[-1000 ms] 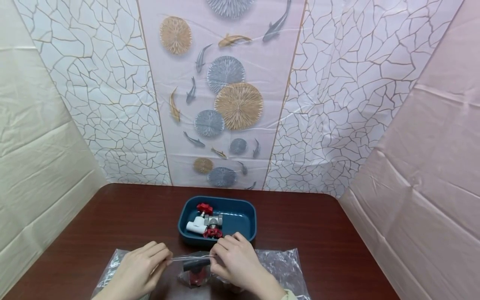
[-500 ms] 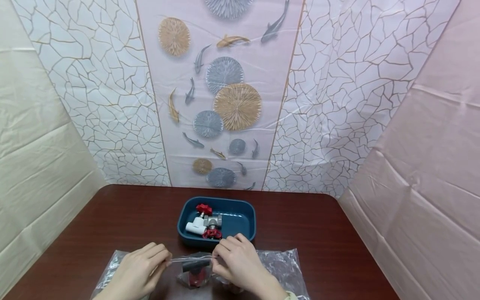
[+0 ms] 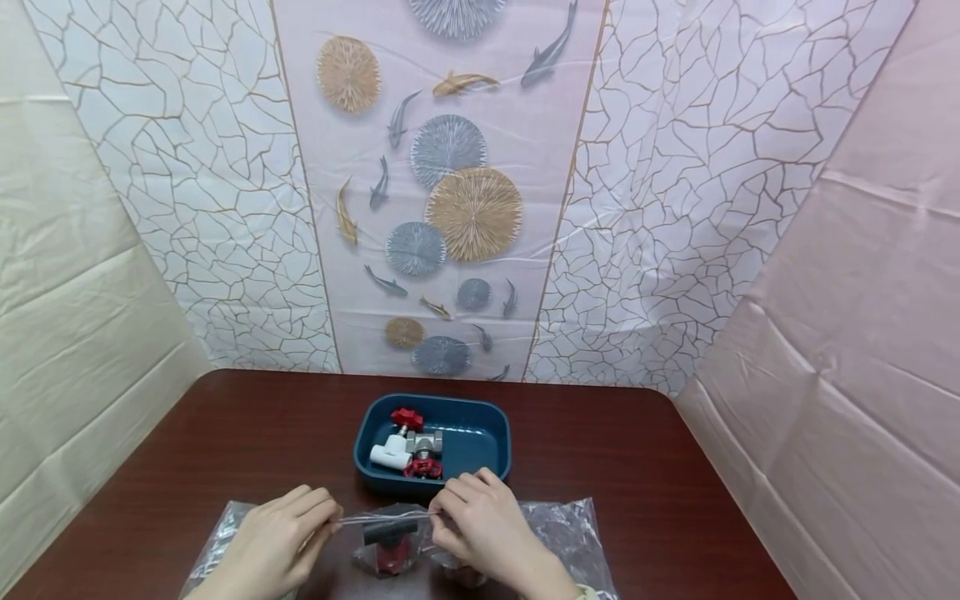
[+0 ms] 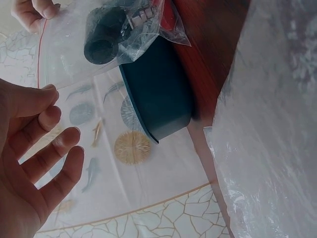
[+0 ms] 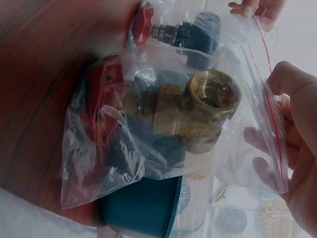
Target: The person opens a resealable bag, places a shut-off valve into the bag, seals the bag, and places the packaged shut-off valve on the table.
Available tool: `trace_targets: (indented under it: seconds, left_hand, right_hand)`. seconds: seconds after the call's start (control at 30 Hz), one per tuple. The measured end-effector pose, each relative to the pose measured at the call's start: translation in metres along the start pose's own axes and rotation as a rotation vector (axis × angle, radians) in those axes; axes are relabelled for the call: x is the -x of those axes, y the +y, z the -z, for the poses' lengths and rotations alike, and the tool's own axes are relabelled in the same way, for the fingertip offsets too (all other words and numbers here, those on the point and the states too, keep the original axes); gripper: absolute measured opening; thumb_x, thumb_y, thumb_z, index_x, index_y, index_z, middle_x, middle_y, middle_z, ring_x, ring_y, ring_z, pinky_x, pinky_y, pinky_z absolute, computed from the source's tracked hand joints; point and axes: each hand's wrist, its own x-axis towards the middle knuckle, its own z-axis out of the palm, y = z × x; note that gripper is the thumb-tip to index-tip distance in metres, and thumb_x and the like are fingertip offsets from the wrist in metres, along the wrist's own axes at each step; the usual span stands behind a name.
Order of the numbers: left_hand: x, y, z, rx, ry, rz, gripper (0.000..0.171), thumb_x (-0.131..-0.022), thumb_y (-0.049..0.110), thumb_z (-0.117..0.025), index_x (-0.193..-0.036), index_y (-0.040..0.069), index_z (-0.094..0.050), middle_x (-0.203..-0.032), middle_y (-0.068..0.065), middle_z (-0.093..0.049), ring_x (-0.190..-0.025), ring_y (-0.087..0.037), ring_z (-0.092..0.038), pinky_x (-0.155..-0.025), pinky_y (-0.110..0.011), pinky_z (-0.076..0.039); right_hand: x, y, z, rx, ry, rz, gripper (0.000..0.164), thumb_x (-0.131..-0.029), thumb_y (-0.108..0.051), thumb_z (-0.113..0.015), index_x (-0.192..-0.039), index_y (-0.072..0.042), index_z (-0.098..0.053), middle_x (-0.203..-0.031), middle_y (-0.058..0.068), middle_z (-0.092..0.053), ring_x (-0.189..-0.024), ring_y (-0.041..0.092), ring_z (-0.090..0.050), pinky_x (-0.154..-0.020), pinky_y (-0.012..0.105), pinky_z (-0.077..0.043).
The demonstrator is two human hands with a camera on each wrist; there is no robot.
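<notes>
My left hand [image 3: 281,533] pinches one end of the top edge of a clear zip bag [image 5: 81,186] between thumb and index finger. The other end of that edge is pinched by my right hand [image 3: 487,529]. A red zip line [image 5: 272,124] shows along it in the right wrist view. Inside the plastic hang a dark valve [image 3: 390,532] with a red handwheel [image 5: 143,25] and a brass valve [image 5: 173,111] with a red handwheel [image 5: 104,99]. Whether one bag or two overlapping bags hold them, I cannot tell. My right hand mostly hides the brass valve in the head view.
Just beyond my hands stands a blue tray [image 3: 487,408]. In its left half lie a white valve [image 3: 392,454] with a red handwheel and a metal valve [image 3: 425,442] with a red one. Clear plastic lies at the left [image 3: 217,542] and right [image 3: 573,533] on the brown table [image 3: 600,442].
My right hand has slid slightly to the right along the bag's top edge. My left hand stays nearly still, and the bag with the valves hangs about where it was.
</notes>
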Motion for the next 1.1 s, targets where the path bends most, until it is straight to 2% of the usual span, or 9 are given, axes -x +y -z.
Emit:
trace_targets:
  seconds: [0.23,0.4,0.57,0.67,0.8,1.0,1.1]
  left_hand:
    - [0.001,-0.001,-0.002,0.001,-0.002,-0.002,0.007,-0.088,0.023,-0.06,-0.083,0.029,-0.059,-0.082,0.021,-0.046,-0.07,0.002,-0.04,-0.054,-0.014,-0.036]
    - [0.002,-0.001,-0.003,0.003,0.007,-0.009,0.005,-0.089,0.025,-0.06,-0.084,0.027,-0.06,-0.082,0.02,-0.047,-0.071,0.001,-0.042,-0.053,-0.015,-0.037]
    - [0.002,-0.001,-0.004,0.013,-0.013,-0.004,0.006,-0.088,0.027,-0.063,-0.083,0.028,-0.06,-0.082,0.022,-0.046,-0.07,0.003,-0.041,-0.053,-0.014,-0.037]
    - [0.001,0.0,-0.004,0.009,-0.037,0.009,0.011,-0.082,0.023,-0.069,-0.083,0.029,-0.06,-0.081,0.022,-0.046,-0.07,0.003,-0.041,-0.053,-0.014,-0.037]
    - [0.001,0.001,-0.006,-0.001,-0.102,0.06,0.019,-0.075,0.018,-0.075,-0.082,0.029,-0.062,-0.08,0.022,-0.047,-0.069,0.002,-0.041,-0.053,-0.017,-0.039]
    - [0.003,0.0,-0.012,-0.014,-0.144,0.086,0.018,-0.074,0.018,-0.074,-0.082,0.029,-0.061,-0.079,0.021,-0.047,-0.068,0.002,-0.041,-0.051,-0.02,-0.039]
    - [0.003,0.0,-0.012,-0.006,-0.197,0.11,0.017,-0.076,0.018,-0.072,-0.082,0.029,-0.061,-0.079,0.021,-0.047,-0.068,0.001,-0.043,-0.051,-0.022,-0.04]
  right_hand:
    - [0.001,0.002,0.002,-0.035,-0.021,-0.014,0.007,-0.084,-0.022,-0.06,-0.078,-0.026,-0.061,-0.076,-0.018,-0.053,-0.068,-0.002,-0.042,-0.063,0.017,-0.028]
    - [0.002,0.002,0.002,-0.031,-0.005,-0.018,0.008,-0.082,-0.022,-0.061,-0.077,-0.027,-0.06,-0.074,-0.018,-0.052,-0.067,-0.002,-0.041,-0.063,0.017,-0.028]
    - [0.004,0.003,0.001,-0.019,0.004,-0.019,0.008,-0.081,-0.021,-0.063,-0.076,-0.027,-0.059,-0.073,-0.018,-0.051,-0.065,-0.002,-0.04,-0.062,0.017,-0.028]
    - [0.006,0.004,0.001,-0.021,-0.008,-0.023,0.008,-0.082,-0.022,-0.063,-0.077,-0.027,-0.059,-0.074,-0.019,-0.051,-0.065,-0.003,-0.039,-0.061,0.017,-0.027]
    - [0.007,0.006,-0.001,-0.021,-0.027,-0.014,0.007,-0.083,-0.022,-0.063,-0.078,-0.027,-0.06,-0.075,-0.019,-0.052,-0.066,-0.003,-0.04,-0.061,0.016,-0.027]
    - [0.012,0.007,-0.008,0.014,-0.047,0.0,0.008,-0.083,-0.025,-0.064,-0.077,-0.027,-0.058,-0.075,-0.019,-0.053,-0.068,-0.002,-0.043,-0.062,0.017,-0.029]
    - [0.013,0.007,-0.011,0.011,-0.045,0.0,0.009,-0.083,-0.025,-0.064,-0.077,-0.028,-0.057,-0.075,-0.019,-0.052,-0.067,-0.002,-0.043,-0.062,0.017,-0.029]
